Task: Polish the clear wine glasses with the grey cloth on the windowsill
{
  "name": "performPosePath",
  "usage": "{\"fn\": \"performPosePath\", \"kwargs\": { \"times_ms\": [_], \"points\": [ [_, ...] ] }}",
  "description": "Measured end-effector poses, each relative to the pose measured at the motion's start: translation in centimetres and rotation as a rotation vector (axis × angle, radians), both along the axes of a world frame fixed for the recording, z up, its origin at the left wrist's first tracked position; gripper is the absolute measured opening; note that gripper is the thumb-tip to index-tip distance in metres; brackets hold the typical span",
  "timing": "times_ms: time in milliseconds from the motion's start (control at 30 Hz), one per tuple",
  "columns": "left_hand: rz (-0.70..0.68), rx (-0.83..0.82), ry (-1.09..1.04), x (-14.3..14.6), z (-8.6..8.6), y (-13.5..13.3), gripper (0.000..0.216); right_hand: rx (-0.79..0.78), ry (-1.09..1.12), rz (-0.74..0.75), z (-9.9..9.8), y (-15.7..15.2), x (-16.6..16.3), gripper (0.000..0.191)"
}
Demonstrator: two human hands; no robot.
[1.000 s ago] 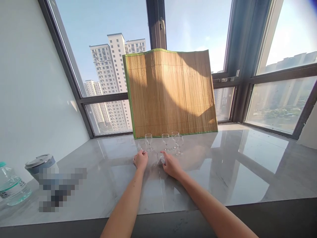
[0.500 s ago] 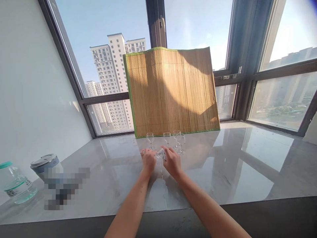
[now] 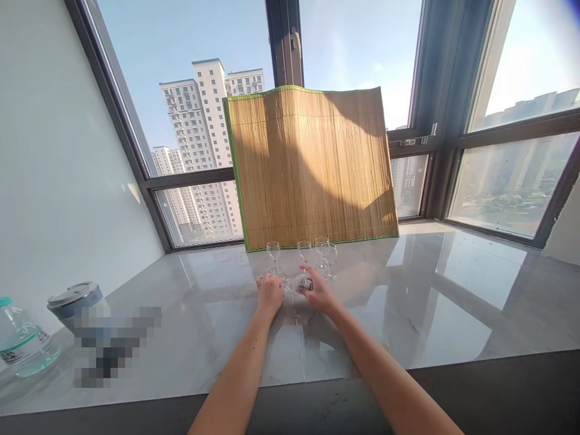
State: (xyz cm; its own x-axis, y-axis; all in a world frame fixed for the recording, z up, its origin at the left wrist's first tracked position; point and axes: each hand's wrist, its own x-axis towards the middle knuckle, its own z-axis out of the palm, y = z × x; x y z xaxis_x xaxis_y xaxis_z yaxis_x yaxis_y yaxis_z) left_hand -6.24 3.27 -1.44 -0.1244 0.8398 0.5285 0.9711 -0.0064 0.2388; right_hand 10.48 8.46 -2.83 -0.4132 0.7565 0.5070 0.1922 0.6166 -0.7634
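Observation:
My left hand (image 3: 270, 292) is closed, its fingertips on a small clear wine glass (image 3: 288, 286) between my hands. From the other side my right hand (image 3: 317, 290) curls around the rounded, pale, shiny part close to its thumb, with the index finger stretched forward. Glare and fingers hide the outline, so whether this is one glass or two I cannot tell. Just beyond my hands, several clear stemmed glasses stand upright: one wine glass (image 3: 273, 256) at left, another (image 3: 304, 250) in the middle, and a close pair with a nearer wine glass (image 3: 331, 260) at right.
A bamboo mat (image 3: 312, 169) with green edging leans upright against the window behind the glasses. On the left of the glossy grey ledge (image 3: 190, 338) stand a water bottle (image 3: 27, 344) and a lidded cup (image 3: 75, 302), beside a pixelated patch. The ledge's front edge lies beneath my forearms.
My right hand has shifted slightly to the right and turned, showing more of the shiny rounded part beside its thumb. My left hand stays nearly in place. The view has moved slightly.

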Motion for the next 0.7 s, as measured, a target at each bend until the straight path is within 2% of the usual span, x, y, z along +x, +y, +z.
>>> {"fn": "performPosePath", "kwargs": {
  "times_ms": [133, 233, 433, 500, 567, 700],
  "points": [
    [-0.008, 0.004, 0.021, -0.3, -0.3, 0.2, 0.035, -0.097, 0.051, 0.127, 0.3, -0.1, 0.5, 0.063],
    [-0.014, 0.007, -0.001, -0.4, -0.3, 0.4, 0.036, -0.211, 0.140, 0.138, 1.2, -0.7, 0.9, 0.067],
    [0.037, 0.009, -0.145, 0.1, 0.0, 0.4, 0.027, -0.450, 0.425, 0.197, 2.8, -1.3, 1.6, 0.063],
    [0.052, -0.015, -0.217, 0.1, 0.1, 0.4, 0.025, -0.442, 0.517, 0.124, 2.8, -1.1, 1.5, 0.063],
    [0.059, -0.040, -0.283, 0.1, 0.2, 0.5, 0.025, -0.359, 0.538, -0.041, 2.6, -0.7, 1.3, 0.062],
    [-0.042, -0.043, -0.475, 0.1, 0.0, 1.1, 0.021, -0.128, 0.401, -0.370, 1.9, -0.1, 1.0, 0.055]
  ]
}}
